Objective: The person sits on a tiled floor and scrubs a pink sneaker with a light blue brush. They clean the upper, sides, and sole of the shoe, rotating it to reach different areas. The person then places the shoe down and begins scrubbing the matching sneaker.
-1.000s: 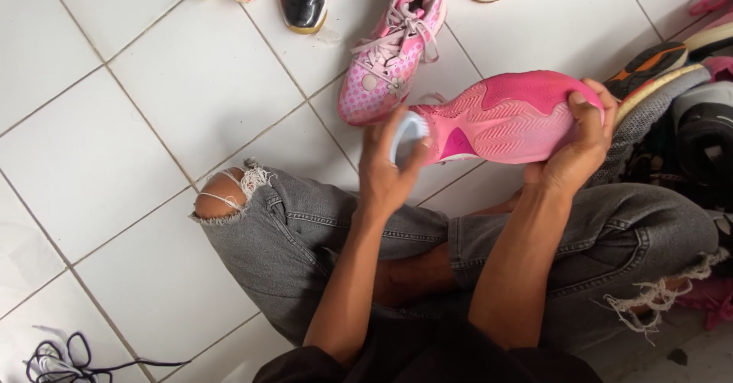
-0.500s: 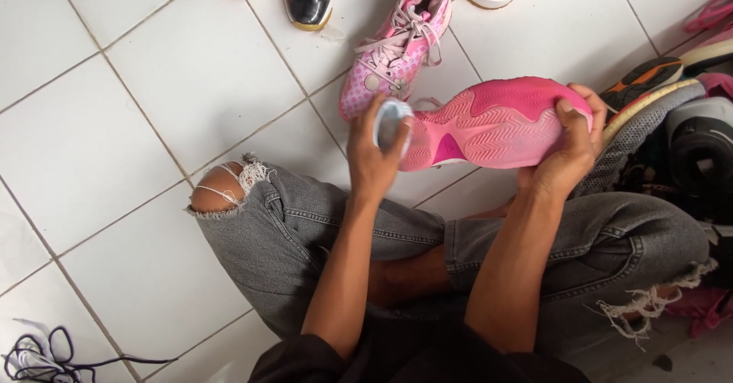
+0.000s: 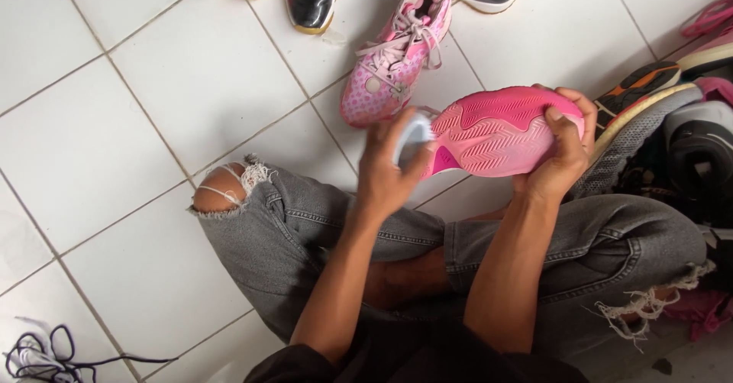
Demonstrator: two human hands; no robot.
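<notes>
The right hand was closed around one end of the pink shoe, fingers curled over its edge. The left hand pressed a pale, blurred thing, perhaps a cloth, against the other end. Compared with one second before, the shoe had turned: its ribbed sole now faced up to the camera. Its long axis lay almost level, left to right, above the knees in grey torn jeans. Just behind it, a second pink shoe with laces lay on the white tile floor.
</notes>
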